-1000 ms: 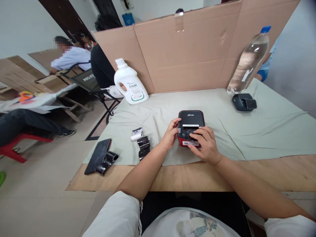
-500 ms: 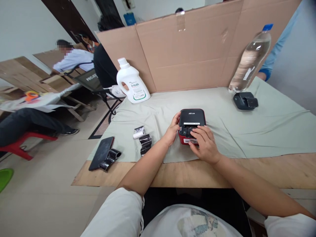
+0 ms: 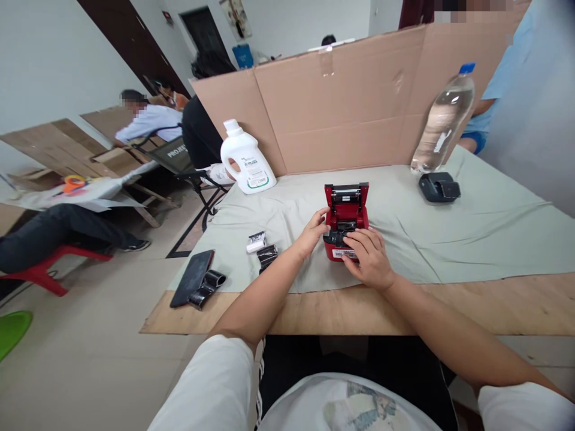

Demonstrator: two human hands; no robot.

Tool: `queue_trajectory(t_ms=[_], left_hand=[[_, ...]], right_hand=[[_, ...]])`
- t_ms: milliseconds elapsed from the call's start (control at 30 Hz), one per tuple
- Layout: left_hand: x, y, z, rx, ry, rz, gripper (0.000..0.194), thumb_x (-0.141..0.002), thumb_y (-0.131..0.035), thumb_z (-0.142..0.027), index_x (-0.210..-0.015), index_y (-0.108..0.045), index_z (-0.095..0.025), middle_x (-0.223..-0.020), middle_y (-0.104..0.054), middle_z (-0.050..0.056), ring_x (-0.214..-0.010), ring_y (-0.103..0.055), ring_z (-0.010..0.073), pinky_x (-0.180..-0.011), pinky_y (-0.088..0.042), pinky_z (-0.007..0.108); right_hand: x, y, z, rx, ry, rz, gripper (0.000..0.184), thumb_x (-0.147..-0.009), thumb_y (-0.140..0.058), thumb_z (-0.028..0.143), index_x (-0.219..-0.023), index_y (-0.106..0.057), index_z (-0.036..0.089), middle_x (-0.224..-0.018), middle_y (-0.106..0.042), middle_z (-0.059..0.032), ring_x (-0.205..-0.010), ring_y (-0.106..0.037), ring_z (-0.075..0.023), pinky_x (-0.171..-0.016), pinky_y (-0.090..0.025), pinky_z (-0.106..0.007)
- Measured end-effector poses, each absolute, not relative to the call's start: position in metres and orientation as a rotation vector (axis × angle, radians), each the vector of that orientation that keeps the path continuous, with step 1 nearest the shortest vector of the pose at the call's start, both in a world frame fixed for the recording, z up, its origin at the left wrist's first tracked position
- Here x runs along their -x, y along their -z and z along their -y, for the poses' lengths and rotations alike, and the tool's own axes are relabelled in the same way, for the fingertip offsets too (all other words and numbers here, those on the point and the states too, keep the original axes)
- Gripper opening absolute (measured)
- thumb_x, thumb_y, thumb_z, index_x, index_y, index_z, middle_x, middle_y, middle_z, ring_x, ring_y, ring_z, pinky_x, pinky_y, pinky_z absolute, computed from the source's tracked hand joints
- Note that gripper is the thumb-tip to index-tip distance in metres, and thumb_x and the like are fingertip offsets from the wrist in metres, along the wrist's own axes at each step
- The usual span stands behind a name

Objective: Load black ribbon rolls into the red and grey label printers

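Note:
A small red and black label printer (image 3: pixel 345 203) stands on the cloth in front of me with its lid up. Its inside is red, with a roller in the lid and something dark and shiny in the bay. My left hand (image 3: pixel 313 232) grips the printer's left side, fingertips along the wall. Across the front right corner lies my right hand (image 3: pixel 369 257), its fingers over the top edge and its thumb low by the front label. What is under the right fingertips is partly hidden.
To the left lie a white roll (image 3: pixel 256 241), black glossy strips (image 3: pixel 268 256), a phone (image 3: pixel 192 278) and a curled black strip (image 3: pixel 206 288). Behind stand a white jug (image 3: pixel 249 161), a water bottle (image 3: pixel 444 123), a dark device (image 3: pixel 439 187) and a cardboard screen (image 3: pixel 345 108). People sit beyond.
The printer's lid has swung up from closed to open, showing the red inside. Both hands stay at about the same places on it. The camera view has shifted slightly.

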State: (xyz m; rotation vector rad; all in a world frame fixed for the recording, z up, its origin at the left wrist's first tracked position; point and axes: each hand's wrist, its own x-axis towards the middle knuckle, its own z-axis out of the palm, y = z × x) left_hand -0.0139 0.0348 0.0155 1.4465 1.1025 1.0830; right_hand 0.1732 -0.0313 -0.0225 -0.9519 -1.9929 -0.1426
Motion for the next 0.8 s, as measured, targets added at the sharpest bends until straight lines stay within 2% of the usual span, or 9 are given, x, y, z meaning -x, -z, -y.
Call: queue_trajectory(t_ms=[100, 200, 333, 433, 500, 567, 667, 800], left_hand=[[0.009, -0.027, -0.043, -1.672, -1.148, -1.289, 0.044, -0.075, -0.053, -0.025, -0.119, -0.059, -0.019, -0.129, -0.060, 0.009, -0.120, -0.054, 0.0236, -0.104, -0.042, 0.042], [-0.002, -0.042, -0.056, -2.008, -0.954, -1.334, 0.033, -0.077, -0.053, -0.019, -0.108, -0.066, -0.018, -0.112, -0.068, 0.010, -0.105, -0.061, 0.0232, -0.100, -0.043, 0.040], [-0.025, -0.058, -0.078, -2.318, -0.367, -1.320, 0.028, -0.067, -0.065, -0.014, -0.093, -0.072, -0.023, -0.099, -0.073, 0.006, -0.106, -0.062, 0.0306, -0.106, -0.033, 0.046], [-0.044, -0.061, -0.092, -2.349, -0.032, -1.338, 0.023, -0.057, -0.072, -0.009, -0.077, -0.073, -0.020, -0.089, -0.074, 0.010, -0.107, -0.061, 0.0363, -0.106, -0.030, 0.048], [-0.054, -0.059, -0.096, -2.360, 0.073, -1.399, 0.018, -0.054, -0.073, -0.007, -0.069, -0.071, -0.016, -0.085, -0.073, 0.013, -0.107, -0.060, 0.0386, -0.105, -0.030, 0.049], [-0.059, -0.057, -0.097, -2.366, 0.089, -1.467, 0.017, -0.054, -0.074, -0.007, -0.068, -0.071, -0.015, -0.085, -0.072, 0.014, -0.109, -0.059, 0.0387, -0.106, -0.029, 0.048], [-0.054, -0.056, -0.094, -2.374, -0.014, -1.476, 0.027, -0.055, -0.075, -0.013, -0.081, -0.072, -0.016, -0.091, -0.072, 0.011, -0.107, -0.060, 0.0349, -0.104, -0.034, 0.045], [-0.026, -0.061, -0.080, -2.151, -0.495, -1.223, 0.038, -0.062, -0.068, -0.016, -0.099, -0.067, -0.015, -0.098, -0.070, 0.008, -0.093, -0.063, 0.0230, -0.090, -0.047, 0.037]], right_hand=[[-0.176, 0.021, 0.030, 0.921, 0.165, 1.988, 0.037, -0.086, -0.058, 0.036, -0.121, -0.061, 0.025, -0.120, -0.065, -0.0088, -0.119, -0.054, -0.0299, -0.109, -0.036, -0.055], [-0.181, 0.020, 0.027, 0.882, 0.159, 1.926, 0.041, -0.088, -0.052, 0.038, -0.125, -0.057, 0.022, -0.123, -0.062, -0.0110, -0.121, -0.052, -0.0303, -0.106, -0.038, -0.054], [-0.194, 0.019, 0.017, 0.963, 0.116, 1.798, 0.041, -0.090, -0.041, 0.036, -0.126, -0.053, 0.021, -0.124, -0.059, -0.0126, -0.119, -0.051, -0.0311, -0.103, -0.040, -0.055], [-0.200, 0.019, 0.011, 1.013, 0.111, 1.752, 0.039, -0.091, -0.039, 0.034, -0.125, -0.053, 0.021, -0.120, -0.058, -0.0128, -0.114, -0.052, -0.0304, -0.101, -0.040, -0.055], [-0.202, 0.019, 0.009, 0.998, 0.116, 1.745, 0.038, -0.091, -0.039, 0.032, -0.124, -0.054, 0.020, -0.119, -0.058, -0.0131, -0.113, -0.052, -0.0301, -0.101, -0.041, -0.054], [-0.202, 0.019, 0.009, 0.983, 0.118, 1.751, 0.037, -0.091, -0.040, 0.031, -0.123, -0.054, 0.020, -0.119, -0.058, -0.0132, -0.113, -0.052, -0.0300, -0.100, -0.040, -0.053], [-0.203, 0.021, 0.009, 0.986, 0.114, 1.757, 0.036, -0.091, -0.040, 0.030, -0.123, -0.053, 0.021, -0.119, -0.058, -0.0131, -0.114, -0.052, -0.0302, -0.101, -0.039, -0.053], [-0.205, 0.023, 0.005, 0.943, 0.173, 1.727, 0.034, -0.092, -0.041, 0.030, -0.122, -0.054, 0.019, -0.116, -0.060, -0.0136, -0.111, -0.054, -0.0302, -0.099, -0.041, -0.053]])
